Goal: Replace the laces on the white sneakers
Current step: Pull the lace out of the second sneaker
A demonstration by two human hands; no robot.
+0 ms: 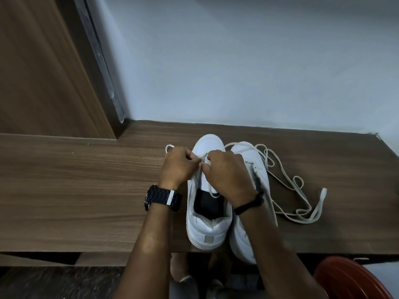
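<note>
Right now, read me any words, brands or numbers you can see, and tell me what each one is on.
None can be read.
Left sneaker: grey heel tab, no legible text.
Right sneaker: no visible brand.
Watch on the left wrist: face turned away, nothing legible.
Loose laces, table, red tub: no text.

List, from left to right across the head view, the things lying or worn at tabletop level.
Wristwatch → left hand → left sneaker → right hand → loose laces.
</note>
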